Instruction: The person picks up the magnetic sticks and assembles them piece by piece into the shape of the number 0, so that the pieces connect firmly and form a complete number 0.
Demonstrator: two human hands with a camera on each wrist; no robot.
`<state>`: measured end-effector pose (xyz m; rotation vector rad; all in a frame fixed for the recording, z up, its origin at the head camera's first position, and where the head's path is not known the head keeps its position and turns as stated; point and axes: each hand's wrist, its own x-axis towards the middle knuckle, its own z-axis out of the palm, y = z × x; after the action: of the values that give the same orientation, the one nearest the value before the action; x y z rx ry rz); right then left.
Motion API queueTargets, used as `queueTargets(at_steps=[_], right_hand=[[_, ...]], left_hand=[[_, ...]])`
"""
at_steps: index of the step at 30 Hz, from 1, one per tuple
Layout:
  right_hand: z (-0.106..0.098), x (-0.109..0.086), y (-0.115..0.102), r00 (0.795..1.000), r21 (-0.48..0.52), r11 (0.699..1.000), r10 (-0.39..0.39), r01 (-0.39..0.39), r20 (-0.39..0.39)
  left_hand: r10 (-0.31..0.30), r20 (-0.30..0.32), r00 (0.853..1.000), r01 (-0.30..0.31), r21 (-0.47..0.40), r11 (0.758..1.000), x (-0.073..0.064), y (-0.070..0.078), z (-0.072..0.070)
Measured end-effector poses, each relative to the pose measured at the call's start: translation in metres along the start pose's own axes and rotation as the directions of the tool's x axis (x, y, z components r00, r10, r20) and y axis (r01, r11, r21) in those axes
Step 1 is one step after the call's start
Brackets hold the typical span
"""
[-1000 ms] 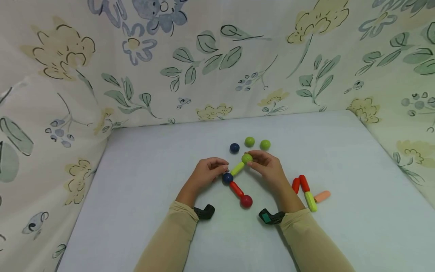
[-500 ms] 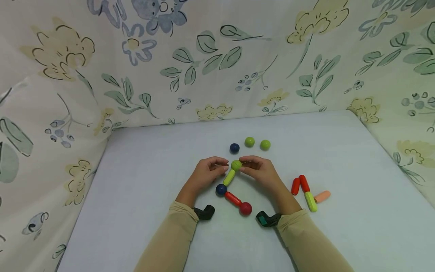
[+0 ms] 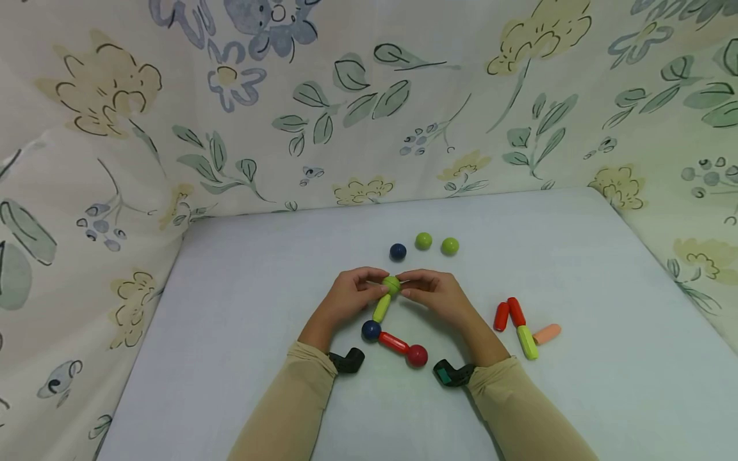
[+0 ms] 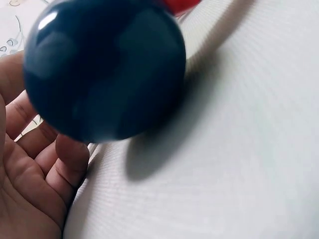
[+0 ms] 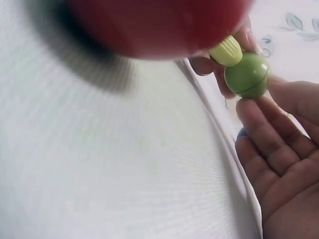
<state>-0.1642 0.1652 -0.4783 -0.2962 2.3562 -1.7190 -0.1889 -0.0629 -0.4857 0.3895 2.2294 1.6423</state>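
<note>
A chain of toy pieces runs from a green ball [image 3: 391, 285] through a yellow-green rod [image 3: 381, 308], a dark blue ball [image 3: 371, 330] and a red rod [image 3: 394, 343] to a dark red ball [image 3: 418, 356]. My left hand [image 3: 355, 291] pinches the green ball from the left. From the other side my right hand [image 3: 436, 293] holds the same ball between thumb and fingers. Close to the left wrist camera, the blue ball [image 4: 104, 69] hides much of that hand. The red ball [image 5: 159, 25] fills the top of the right wrist view.
Behind the hands lie a loose dark blue ball [image 3: 398, 251] and two green balls [image 3: 423, 241]. To the right of the right arm are red rods [image 3: 501, 316], a yellow-green rod [image 3: 527, 342] and an orange rod [image 3: 547, 333]. A floral cloth [image 3: 357, 128] hangs behind the white table [image 3: 259, 269].
The right hand has moved left and slightly nearer with the green ball, swinging the chain along. The left hand, earlier apart from that ball, now grips it too.
</note>
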Motion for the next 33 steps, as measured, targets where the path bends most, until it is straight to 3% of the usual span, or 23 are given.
queueTargets(at_steps=[8,16,22,25,28,31,33], right_hand=[[-0.001,-0.003,0.001,0.998,0.017,0.998,-0.062,0.062,0.014],[-0.003,-0.002,-0.003,0.991,-0.020,0.994,-0.106,0.108,0.077],[-0.029,-0.007,-0.009,0.999,-0.151,0.988,-0.044,0.041,-0.017],[-0.057,-0.016,-0.017,0.998,-0.282,0.959,-0.009,-0.009,-0.060],[-0.090,-0.030,-0.025,0.994,-0.427,0.900,0.058,-0.090,-0.087],[-0.119,-0.048,-0.031,0.982,-0.507,0.841,0.163,-0.188,-0.094],[-0.134,-0.059,-0.031,0.973,-0.524,0.821,0.217,-0.225,-0.078]], left_hand=[[-0.004,0.007,1.000,0.004,-0.015,1.000,0.001,-0.002,-0.001],[0.016,0.009,1.000,-0.016,-0.025,1.000,0.000,-0.001,-0.001],[0.035,-0.001,0.999,-0.035,-0.027,0.999,0.000,-0.002,-0.002],[0.052,-0.001,0.999,-0.052,-0.031,0.998,0.000,-0.002,-0.002],[0.066,0.006,0.998,-0.066,-0.036,0.997,-0.001,-0.002,-0.002],[0.063,0.008,0.998,-0.063,-0.032,0.997,-0.001,-0.002,-0.003],[0.052,0.005,0.999,-0.052,-0.029,0.998,-0.001,-0.001,-0.004]])
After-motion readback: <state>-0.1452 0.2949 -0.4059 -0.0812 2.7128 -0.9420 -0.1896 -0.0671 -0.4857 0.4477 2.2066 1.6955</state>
